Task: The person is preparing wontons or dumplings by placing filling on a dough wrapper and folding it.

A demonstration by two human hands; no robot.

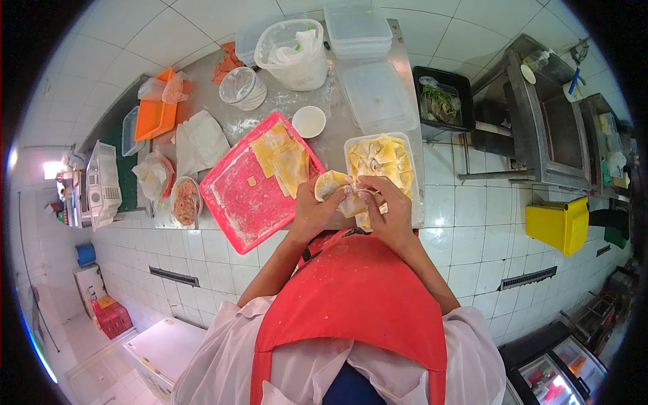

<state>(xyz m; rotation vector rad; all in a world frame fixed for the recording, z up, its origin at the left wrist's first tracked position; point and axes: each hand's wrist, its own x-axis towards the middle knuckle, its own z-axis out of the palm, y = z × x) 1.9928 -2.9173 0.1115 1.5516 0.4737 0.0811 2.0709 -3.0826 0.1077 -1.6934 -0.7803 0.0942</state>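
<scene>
Between both hands is a yellow dough wrapper (330, 185), folded and pinched at its middle. My left hand (318, 206) grips its left side, and my right hand (383, 205) pinches the right part with thumb and fingers. Just beyond the right hand, a white plastic container (412, 167) is filled with folded yellow dumplings (382, 157). To the left lies a red tray (238, 187) dusted with flour, with a stack of flat yellow wrappers (286, 154) at its right side. Any filling inside the held wrapper is hidden.
A bowl of ground meat filling (186, 202) stands left of the tray. Behind are a small white bowl (309, 122), a clear tub (243, 89), a large white bucket (292, 55) and stacked plastic containers (358, 30). A black crate (443, 96) with greens stands off the table's right edge.
</scene>
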